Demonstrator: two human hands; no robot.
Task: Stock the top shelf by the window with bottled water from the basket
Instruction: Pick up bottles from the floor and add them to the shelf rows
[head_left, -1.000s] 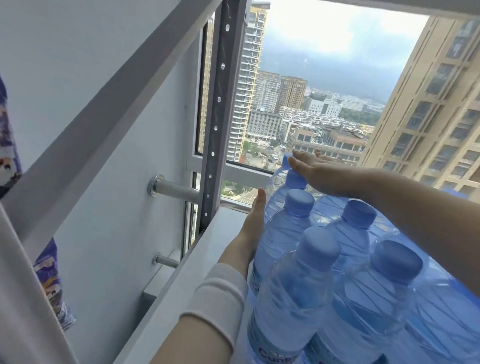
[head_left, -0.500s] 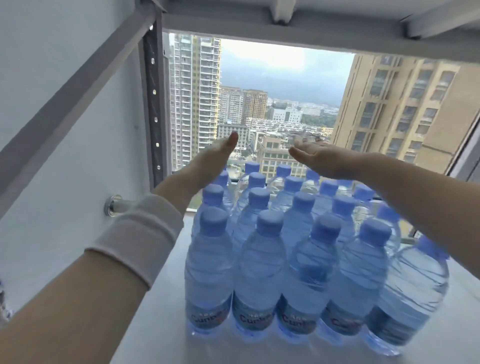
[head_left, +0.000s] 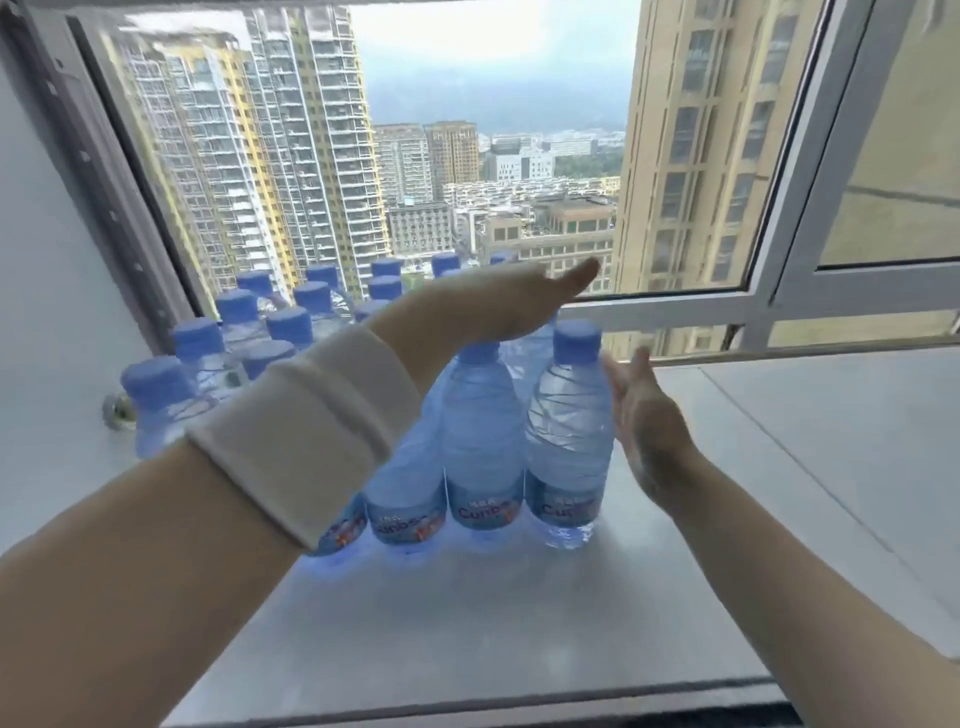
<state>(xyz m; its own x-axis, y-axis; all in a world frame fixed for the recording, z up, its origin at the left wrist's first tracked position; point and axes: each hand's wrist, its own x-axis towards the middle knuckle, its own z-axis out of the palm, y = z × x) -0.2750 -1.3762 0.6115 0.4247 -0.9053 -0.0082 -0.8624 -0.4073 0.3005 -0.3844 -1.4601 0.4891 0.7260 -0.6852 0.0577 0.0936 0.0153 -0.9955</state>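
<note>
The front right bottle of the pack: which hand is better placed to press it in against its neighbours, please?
Right. The right hand is open, palm facing the side of the front right bottle, close beside it at body height. The left hand stretches flat over the blue caps, above the bottles.

Clear bottles (head_left: 567, 447) with blue caps (head_left: 576, 340); white wristband (head_left: 311, 436); grey shelf (head_left: 467, 623).
</note>
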